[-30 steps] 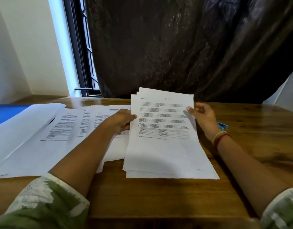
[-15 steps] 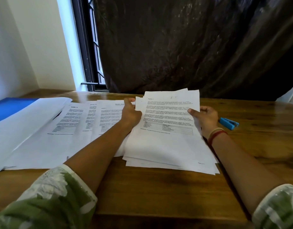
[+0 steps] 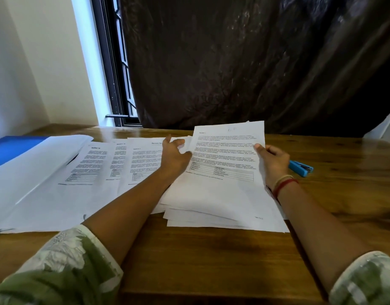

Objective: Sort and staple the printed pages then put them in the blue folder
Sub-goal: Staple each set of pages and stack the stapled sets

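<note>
A loose stack of printed pages (image 3: 222, 194) lies in the middle of the wooden table (image 3: 211, 260). My right hand (image 3: 272, 160) pinches the right edge of the top sheets, lifting their far end. My left hand (image 3: 173, 154) grips the left edge of the same sheets, thumb on top. Three printed pages (image 3: 106, 170) lie spread out side by side to the left. The blue folder (image 3: 11, 148) sits at the far left, mostly hidden under a large white sheet (image 3: 31, 168). A blue stapler (image 3: 300, 168) lies just behind my right wrist.
A dark curtain (image 3: 244, 62) hangs along the table's far edge. A window frame (image 3: 114, 73) and a pale wall stand at the back left. Bare wood shows on the right of the table and along its near edge.
Both hands have lifted the far end of the top sheets and fanned them. My left hand slid up along the left edge. The camera has tilted, bringing the stapler into view.
</note>
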Action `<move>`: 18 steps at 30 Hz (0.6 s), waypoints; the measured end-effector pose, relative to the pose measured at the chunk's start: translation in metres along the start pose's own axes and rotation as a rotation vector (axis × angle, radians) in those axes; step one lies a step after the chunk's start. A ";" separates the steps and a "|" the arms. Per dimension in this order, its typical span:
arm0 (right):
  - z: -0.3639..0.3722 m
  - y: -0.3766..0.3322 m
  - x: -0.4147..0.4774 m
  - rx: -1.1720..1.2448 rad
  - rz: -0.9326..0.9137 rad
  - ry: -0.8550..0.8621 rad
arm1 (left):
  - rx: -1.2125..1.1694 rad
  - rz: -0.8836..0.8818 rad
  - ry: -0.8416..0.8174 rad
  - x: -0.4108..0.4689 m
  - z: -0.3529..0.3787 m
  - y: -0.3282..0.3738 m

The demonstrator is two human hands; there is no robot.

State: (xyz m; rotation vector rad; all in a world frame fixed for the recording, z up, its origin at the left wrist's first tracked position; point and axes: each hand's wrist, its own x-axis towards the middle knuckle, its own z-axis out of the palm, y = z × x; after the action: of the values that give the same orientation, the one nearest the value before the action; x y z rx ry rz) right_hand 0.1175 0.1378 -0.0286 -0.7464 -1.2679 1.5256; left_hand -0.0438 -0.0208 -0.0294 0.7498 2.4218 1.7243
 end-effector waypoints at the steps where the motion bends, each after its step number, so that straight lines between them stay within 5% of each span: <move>1: 0.001 -0.001 -0.001 0.007 -0.015 0.007 | 0.048 0.054 -0.011 -0.001 0.001 0.001; 4: 0.002 0.000 0.001 0.018 -0.077 0.039 | 0.095 0.168 -0.053 -0.002 0.002 -0.001; 10: -0.006 -0.009 0.009 -0.106 0.108 -0.186 | -0.136 0.030 -0.136 -0.002 -0.003 0.003; 18: -0.007 -0.018 0.009 -0.254 0.252 -0.232 | -0.403 -0.047 -0.227 -0.001 -0.008 0.007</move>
State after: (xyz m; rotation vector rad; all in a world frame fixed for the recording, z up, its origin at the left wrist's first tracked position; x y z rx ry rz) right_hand 0.1264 0.1481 -0.0128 -0.9420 -1.6104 1.7095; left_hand -0.0431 -0.0269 -0.0208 0.7744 1.8496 1.9030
